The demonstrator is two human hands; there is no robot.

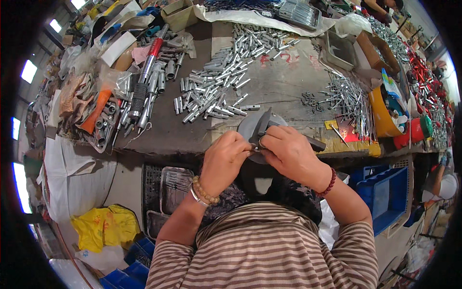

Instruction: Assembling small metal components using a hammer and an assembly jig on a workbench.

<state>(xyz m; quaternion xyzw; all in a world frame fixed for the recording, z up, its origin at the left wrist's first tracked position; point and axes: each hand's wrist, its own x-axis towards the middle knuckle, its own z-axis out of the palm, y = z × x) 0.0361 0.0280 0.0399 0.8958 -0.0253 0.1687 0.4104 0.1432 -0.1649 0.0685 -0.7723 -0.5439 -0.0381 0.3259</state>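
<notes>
My left hand [224,160] and my right hand [294,155] meet at the near edge of the workbench, both with closed fingers. Pinched between their fingertips is a small metal piece [256,150], mostly covered by the fingers, so its kind cannot be made out. Just behind sits a round grey metal base [248,126] with a dark, pointed metal block [262,124] on it. From beneath my right hand a dark bar-shaped end [315,144] sticks out. Beyond my left hand lies a loose pile of short silver metal tubes [211,89].
Thin metal rods [349,98] are heaped on the right, near a yellow container [385,113]. Tools, including a red-and-silver screwdriver-like tool [149,62], crowd the left. Blue crates [383,195] stand below the bench on the right; a yellow bag [106,226] lies lower left.
</notes>
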